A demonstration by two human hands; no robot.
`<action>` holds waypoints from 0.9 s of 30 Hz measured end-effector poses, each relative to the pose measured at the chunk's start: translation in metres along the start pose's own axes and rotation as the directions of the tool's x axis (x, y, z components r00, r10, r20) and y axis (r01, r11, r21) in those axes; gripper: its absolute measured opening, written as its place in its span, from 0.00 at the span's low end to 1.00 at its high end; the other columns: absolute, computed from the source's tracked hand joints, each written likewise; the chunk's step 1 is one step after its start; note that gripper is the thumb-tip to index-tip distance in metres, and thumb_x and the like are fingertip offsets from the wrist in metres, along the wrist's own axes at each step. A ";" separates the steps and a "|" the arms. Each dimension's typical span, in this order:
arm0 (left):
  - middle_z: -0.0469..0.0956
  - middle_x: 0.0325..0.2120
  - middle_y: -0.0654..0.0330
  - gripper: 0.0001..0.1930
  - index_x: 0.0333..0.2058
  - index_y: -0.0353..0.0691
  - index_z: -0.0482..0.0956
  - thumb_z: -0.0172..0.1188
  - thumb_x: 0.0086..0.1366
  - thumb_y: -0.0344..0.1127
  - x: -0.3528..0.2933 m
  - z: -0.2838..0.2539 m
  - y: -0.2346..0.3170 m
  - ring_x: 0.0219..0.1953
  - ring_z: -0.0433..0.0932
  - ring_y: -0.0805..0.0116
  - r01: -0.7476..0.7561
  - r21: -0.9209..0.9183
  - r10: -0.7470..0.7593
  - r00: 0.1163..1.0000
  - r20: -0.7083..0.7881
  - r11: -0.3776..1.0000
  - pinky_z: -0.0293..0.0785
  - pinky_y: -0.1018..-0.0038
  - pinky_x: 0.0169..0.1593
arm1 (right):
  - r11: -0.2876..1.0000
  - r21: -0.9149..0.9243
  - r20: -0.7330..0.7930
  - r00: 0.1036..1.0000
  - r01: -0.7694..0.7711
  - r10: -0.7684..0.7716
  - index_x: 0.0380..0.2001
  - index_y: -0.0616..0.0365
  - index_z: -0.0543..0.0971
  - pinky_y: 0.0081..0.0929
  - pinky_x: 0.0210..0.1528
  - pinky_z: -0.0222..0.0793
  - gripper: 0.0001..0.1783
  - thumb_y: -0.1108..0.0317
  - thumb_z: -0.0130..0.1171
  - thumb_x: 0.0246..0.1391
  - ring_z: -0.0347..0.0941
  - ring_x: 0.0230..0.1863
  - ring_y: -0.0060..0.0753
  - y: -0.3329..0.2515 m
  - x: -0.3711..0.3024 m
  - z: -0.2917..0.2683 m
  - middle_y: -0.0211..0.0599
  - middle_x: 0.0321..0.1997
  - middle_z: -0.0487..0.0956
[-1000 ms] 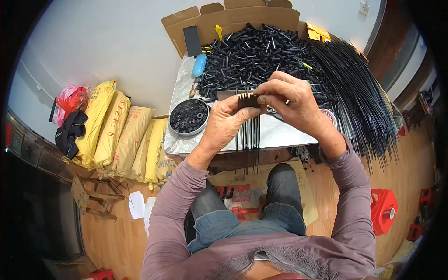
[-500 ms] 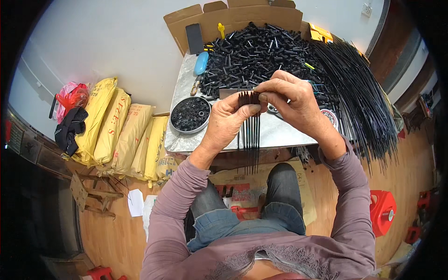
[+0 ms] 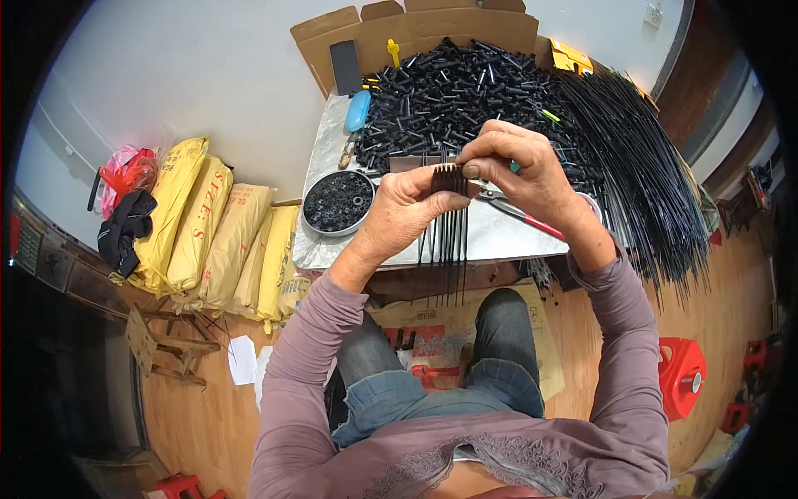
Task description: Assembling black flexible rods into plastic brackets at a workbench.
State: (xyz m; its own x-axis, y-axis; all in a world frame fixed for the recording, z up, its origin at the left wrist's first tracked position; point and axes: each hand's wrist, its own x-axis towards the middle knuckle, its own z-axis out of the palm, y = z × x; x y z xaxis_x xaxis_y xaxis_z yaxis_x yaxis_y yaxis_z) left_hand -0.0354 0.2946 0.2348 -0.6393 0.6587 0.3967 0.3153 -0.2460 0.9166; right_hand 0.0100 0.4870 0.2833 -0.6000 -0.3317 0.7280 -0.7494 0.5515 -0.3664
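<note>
My left hand (image 3: 409, 214) is closed round a row of long, thin black strips (image 3: 450, 237), fanned side by side, their tails hanging down past the table's front edge. Its thumb presses across them just below their upper ends. At the right end of that row, my right hand (image 3: 525, 173) pinches thumb and forefinger together; what lies between the fingertips is too small to make out. Under the right hand, a pair of pliers with red handles (image 3: 536, 223) rests on the grey tabletop (image 3: 499, 241).
A round tin (image 3: 311, 229) of small black rings stands left of my hands. Black tubes (image 3: 465, 91) are heaped behind, against cardboard (image 3: 432, 32). Many long black strips (image 3: 644, 166) spread over the table's right side. Yellow sacks (image 3: 199, 224) lean left; a red jug (image 3: 682, 378) stands right.
The black strips have shifted slightly and their tails hang a little differently. My right hand has moved slightly up, and the pliers' red handle now shows beneath it.
</note>
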 end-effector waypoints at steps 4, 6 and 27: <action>0.82 0.35 0.63 0.11 0.43 0.36 0.81 0.60 0.61 0.26 -0.001 -0.001 0.002 0.39 0.78 0.78 -0.019 0.010 0.019 1.000 -0.017 1.000 0.76 0.79 0.46 | 0.997 -0.071 0.011 1.000 0.014 -0.013 0.30 0.62 0.79 0.23 0.27 0.67 0.06 0.76 0.63 0.46 0.72 0.26 0.28 -0.004 0.001 0.000 0.34 0.25 0.75; 0.82 0.35 0.62 0.11 0.43 0.36 0.81 0.60 0.61 0.25 -0.002 -0.001 0.001 0.39 0.78 0.78 -0.015 -0.015 0.014 1.000 -0.025 1.000 0.76 0.79 0.46 | 0.996 -0.085 0.015 1.000 0.024 -0.022 0.30 0.61 0.79 0.23 0.27 0.67 0.06 0.75 0.64 0.46 0.72 0.26 0.27 -0.005 0.001 0.001 0.34 0.25 0.75; 0.82 0.35 0.61 0.11 0.44 0.35 0.80 0.58 0.63 0.26 0.000 -0.012 0.000 0.39 0.79 0.76 -0.023 0.049 0.020 0.998 0.059 0.999 0.76 0.78 0.46 | 0.938 -0.248 0.045 0.970 0.242 -0.239 0.24 0.57 0.77 0.26 0.23 0.63 0.08 0.72 0.67 0.40 0.70 0.22 0.29 -0.002 0.016 0.006 0.31 0.22 0.73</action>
State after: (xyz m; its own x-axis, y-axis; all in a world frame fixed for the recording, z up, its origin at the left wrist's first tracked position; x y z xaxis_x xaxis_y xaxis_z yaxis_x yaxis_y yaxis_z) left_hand -0.0435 0.2861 0.2355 -0.5901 0.6944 0.4117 0.3639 -0.2264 0.9035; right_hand 0.0007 0.4760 0.2923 -0.4159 -0.4877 0.7676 -0.7788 0.6268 -0.0237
